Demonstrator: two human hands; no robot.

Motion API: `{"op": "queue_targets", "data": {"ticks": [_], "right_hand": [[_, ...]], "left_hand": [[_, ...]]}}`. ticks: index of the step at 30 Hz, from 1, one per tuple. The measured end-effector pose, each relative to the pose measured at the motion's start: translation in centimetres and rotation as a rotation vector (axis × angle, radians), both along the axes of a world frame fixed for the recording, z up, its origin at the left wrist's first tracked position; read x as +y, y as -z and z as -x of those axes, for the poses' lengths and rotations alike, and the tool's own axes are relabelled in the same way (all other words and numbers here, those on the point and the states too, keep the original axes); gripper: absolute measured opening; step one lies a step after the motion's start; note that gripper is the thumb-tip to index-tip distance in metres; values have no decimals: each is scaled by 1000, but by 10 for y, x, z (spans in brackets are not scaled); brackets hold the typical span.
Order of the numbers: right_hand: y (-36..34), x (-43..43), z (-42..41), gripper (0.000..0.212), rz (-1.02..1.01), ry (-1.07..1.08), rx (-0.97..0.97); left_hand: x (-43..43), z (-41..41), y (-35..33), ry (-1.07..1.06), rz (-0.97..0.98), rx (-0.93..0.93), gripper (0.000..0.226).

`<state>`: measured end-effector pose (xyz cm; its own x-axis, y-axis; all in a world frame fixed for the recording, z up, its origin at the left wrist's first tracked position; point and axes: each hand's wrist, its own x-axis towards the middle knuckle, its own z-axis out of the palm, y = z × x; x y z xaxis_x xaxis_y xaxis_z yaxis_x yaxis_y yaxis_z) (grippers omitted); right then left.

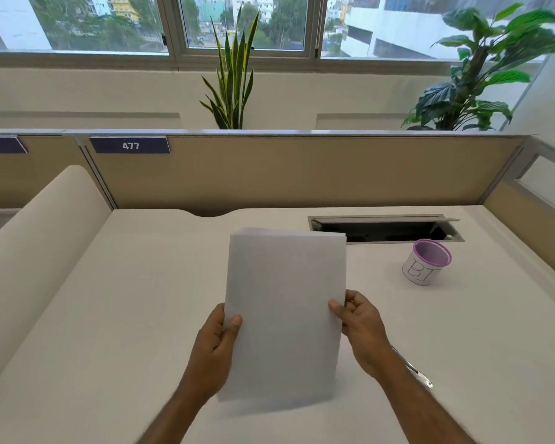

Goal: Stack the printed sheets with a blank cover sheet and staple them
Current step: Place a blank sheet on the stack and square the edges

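Left hand clamped on the left edge of the paper stack, thumb lying across the front face, remaining fingers hidden behind. Right hand gripping the right edge the same way, thumb tip pressed on the front, curled fingers showing just past the sheet's border. Stack held upright between both hands, raised above the tabletop, leaning slightly back and turned a little clockwise. Front face blank and white; no print visible on it. At the top edge, more than one sheet showing, corners slightly out of line. Bottom edge clear of the surface, with a soft shadow beneath.

Just behind the right wrist, lying flat on the tabletop, a slim metallic object, mostly hidden by the forearm; too little visible to say for certain what. Farther right and back, well apart from the stack, a small white cup with a purple rim and hand-drawn letters on the side, standing upright. Behind it, an open cable slot sunk into the tabletop, partly overlapped by the stack's upper right corner. Beyond, a beige partition with a label reading 477. Above the partition, two potted plants before a window.
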<state>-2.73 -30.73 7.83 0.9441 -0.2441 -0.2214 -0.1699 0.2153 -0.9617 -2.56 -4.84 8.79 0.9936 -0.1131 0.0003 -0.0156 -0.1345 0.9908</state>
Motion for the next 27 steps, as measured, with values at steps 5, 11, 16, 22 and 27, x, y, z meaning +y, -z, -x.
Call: {"op": "queue_targets", "data": {"ticks": [5, 11, 16, 22, 27], "right_hand": [[-17, -1, 11, 8, 226, 54, -170], [-23, 6, 26, 8, 281, 139, -292], [-15, 5, 40, 17, 271, 180, -286], [-12, 8, 45, 19, 279, 181, -281], [-8, 12, 48, 20, 261, 171, -269]], "left_hand": [[-9, 1, 2, -16, -148, -84, 16], [-29, 14, -3, -89, -134, -176, 14], [-35, 21, 0, -131, -88, -149, 16], [-44, 23, -2, -102, -77, -127, 18], [-48, 24, -10, -134, -36, -140, 14]]}}
